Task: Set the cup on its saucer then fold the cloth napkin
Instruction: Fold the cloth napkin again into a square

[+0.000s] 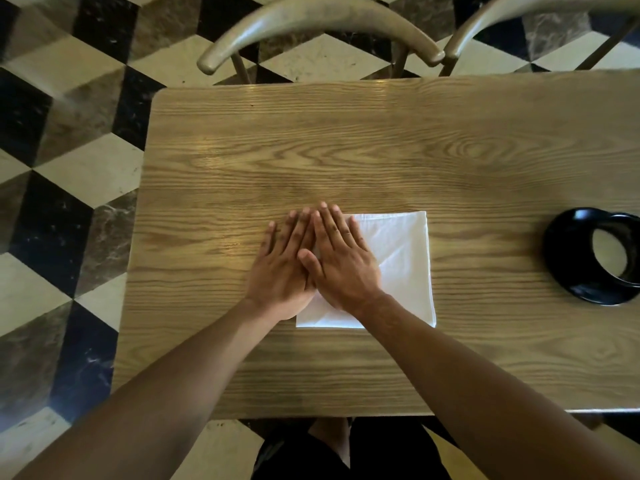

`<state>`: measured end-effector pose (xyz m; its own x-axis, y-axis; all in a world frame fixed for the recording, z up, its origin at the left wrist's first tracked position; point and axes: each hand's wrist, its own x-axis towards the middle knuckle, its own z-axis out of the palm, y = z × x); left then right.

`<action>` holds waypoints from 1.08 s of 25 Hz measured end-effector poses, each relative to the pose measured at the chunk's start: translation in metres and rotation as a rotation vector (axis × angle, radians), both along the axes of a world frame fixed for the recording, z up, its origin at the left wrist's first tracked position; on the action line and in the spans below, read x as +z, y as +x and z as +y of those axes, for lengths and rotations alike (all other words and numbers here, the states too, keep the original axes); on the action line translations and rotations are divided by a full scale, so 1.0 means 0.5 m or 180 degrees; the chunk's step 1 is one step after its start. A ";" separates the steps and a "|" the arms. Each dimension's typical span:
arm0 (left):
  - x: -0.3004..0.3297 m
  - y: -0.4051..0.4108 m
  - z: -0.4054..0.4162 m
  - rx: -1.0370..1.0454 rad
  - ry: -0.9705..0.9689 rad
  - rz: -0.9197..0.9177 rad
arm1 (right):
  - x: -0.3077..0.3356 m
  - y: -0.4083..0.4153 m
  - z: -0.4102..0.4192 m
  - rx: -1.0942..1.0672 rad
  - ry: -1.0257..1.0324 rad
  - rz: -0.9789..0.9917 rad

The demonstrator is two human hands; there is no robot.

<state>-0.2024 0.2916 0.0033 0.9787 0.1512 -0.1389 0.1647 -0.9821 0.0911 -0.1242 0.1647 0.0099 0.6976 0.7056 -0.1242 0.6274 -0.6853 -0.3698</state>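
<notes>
Both palms flat, fingers spread – left hand [282, 265] & right hand [341, 261] pressing napkin [403, 258] crease at 9 o'clock edge; cup [595, 256] parked 3 o'clock, clear of work.

**Clearance around the two flat hands**

Both hands, left hand [280, 268] and right hand [341, 263], lie palm-down and touching on the napkin [398, 268]. Ahead of the fingertips the table [311, 150] is bare up to two chair backs [318, 26] at its far edge. Left of the hands: bare wood. Well off to their right stands the black cup on its saucer [568, 258], the only obstacle
</notes>
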 end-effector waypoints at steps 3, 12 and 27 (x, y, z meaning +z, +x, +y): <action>0.004 -0.002 0.000 -0.0033 -0.0095 -0.0027 | -0.009 0.025 -0.058 -0.0052 -0.0068 -0.0224; 0.001 -0.004 0.004 -0.0083 -0.0100 0.0049 | -0.011 0.099 -0.200 -0.0074 -0.0275 -0.0533; 0.031 -0.080 -0.019 -0.0255 -0.0929 -0.0643 | 0.041 0.048 -0.154 -0.0451 -0.0142 -0.0081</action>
